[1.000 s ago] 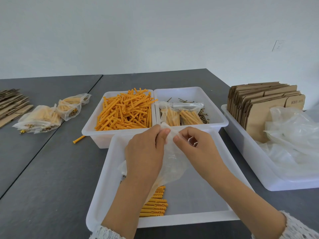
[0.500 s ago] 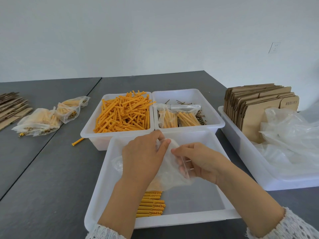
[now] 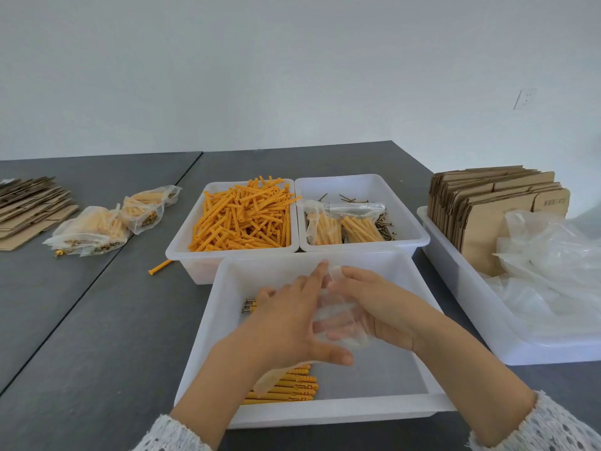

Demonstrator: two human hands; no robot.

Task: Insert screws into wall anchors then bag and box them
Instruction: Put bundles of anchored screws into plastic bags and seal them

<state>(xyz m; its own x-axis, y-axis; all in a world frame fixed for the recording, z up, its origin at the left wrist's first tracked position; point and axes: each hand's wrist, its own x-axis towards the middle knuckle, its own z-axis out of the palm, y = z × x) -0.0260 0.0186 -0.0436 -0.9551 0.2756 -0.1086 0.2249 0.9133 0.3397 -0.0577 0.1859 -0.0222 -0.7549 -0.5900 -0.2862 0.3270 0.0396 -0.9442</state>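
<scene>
Far left on the dark table (image 3: 97,320): flattened cardboard pieces (image 3: 29,208), then filled bags (image 3: 107,221) of anchors lying side by side, well apart from the hands. Just beside the front left corner of the back left tray, a single loose anchor (image 3: 160,267) on the table.

Back left tray (image 3: 182,252): heaped with loose orange anchors (image 3: 244,216). Touching it on the right, a second tray (image 3: 413,234) with dark screws (image 3: 385,227) scattered on its floor and two sealed bags (image 3: 341,224) of anchors on top of them.

Front, nearest tray (image 3: 325,415): a row of orange anchors with screws in them (image 3: 286,387) along its left side, partly hidden under the left wrist, screw heads showing past the left hand's far side.

Over that tray, left hand (image 3: 286,323) palm down, fingers straight and slightly spread, laid flat on the clear plastic bag (image 3: 338,315); thumb stretched out under the bag's near edge. Right hand (image 3: 377,312) on the bag's other side, fingers curled round it from beneath and seen through the film, thumb and forefinger pinching the bag's upper edge just beside the left forefinger tip. Bag thus sandwiched between both hands, crumpled, held above the tray floor; whether empty, cannot tell.

Far right: a long tray (image 3: 455,288) holding upright folded cardboard boxes (image 3: 494,206) at the back and a loose pile of clear empty bags (image 3: 553,271) in front.
</scene>
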